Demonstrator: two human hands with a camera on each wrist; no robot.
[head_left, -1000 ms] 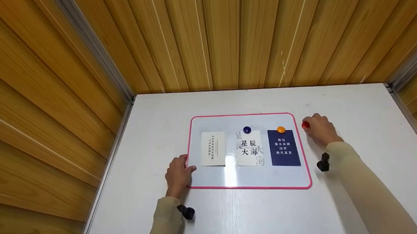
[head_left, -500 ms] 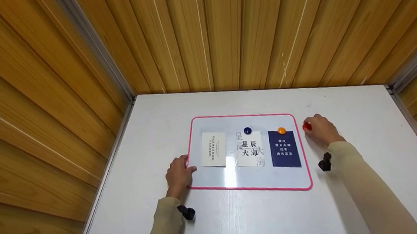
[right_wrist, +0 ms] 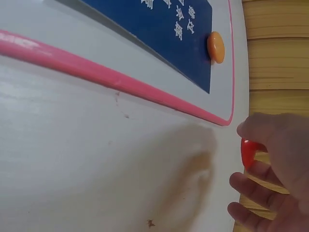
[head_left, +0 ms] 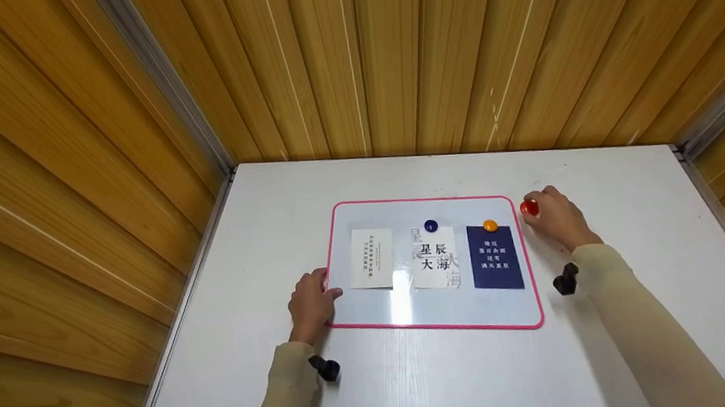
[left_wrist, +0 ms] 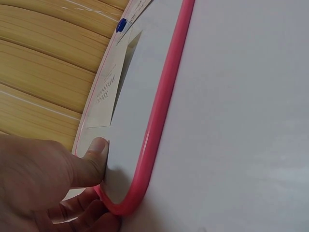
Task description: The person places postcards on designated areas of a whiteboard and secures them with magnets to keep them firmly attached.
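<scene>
A whiteboard (head_left: pixel 455 309) with a pink frame lies on the table. My left hand (head_left: pixel 309 306) grips its left edge, thumb on the face and fingers curled around the frame's outer side, as the left wrist view shows. Beyond the right edge, my right hand (head_left: pixel 559 219) pinches a round red magnet (right_wrist: pixel 248 152) between thumb and fingers, above the table. On the board are a cream card (head_left: pixel 371 269), a white card (head_left: pixel 430 279) with a dark blue magnet (head_left: pixel 431 226) at its top, and a navy card (head_left: pixel 497 275) with an orange magnet (head_left: pixel 490 226) at its top edge.
The white table (head_left: pixel 390 389) extends around the board on all sides. Wood-patterned panels (head_left: pixel 384 66) rise behind it and at the left and right. A bright light reflection falls across the board's lower middle.
My right hand has moved slightly away from me, toward the back, with the red magnet, which shows more of its face. The left hand and the board stay in place.
</scene>
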